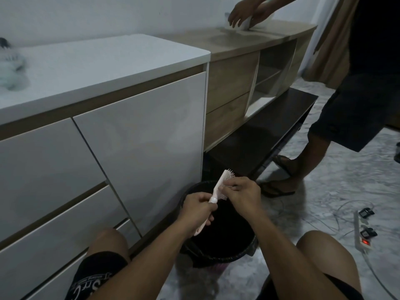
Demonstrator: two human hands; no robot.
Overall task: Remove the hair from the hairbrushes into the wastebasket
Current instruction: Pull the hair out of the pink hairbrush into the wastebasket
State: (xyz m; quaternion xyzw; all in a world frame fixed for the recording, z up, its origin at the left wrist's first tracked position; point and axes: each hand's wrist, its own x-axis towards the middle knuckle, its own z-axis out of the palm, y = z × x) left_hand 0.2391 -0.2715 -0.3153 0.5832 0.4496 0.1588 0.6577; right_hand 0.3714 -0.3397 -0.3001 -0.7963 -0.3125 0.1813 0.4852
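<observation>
Hairbrush held over wastebasket, fingers seemingly picking bristles.

Your frame dim, cool grey cast, no clear light source. Soft sheen on white cabinet fronts. Wastebasket interior near black, no detail. Blurred object on counter at left edge smeared; second person's hand top soft. Wide-angle bending at edges.

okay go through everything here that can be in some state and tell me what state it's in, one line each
Hairbrush: held over the wastebasket, bristles toward the right hand.
Left hand: gripping the brush handle.
Right hand: pinching at the bristles.
Wastebasket: upright, open.
Drawers: shut.
Power strip: switch lit red.
</observation>
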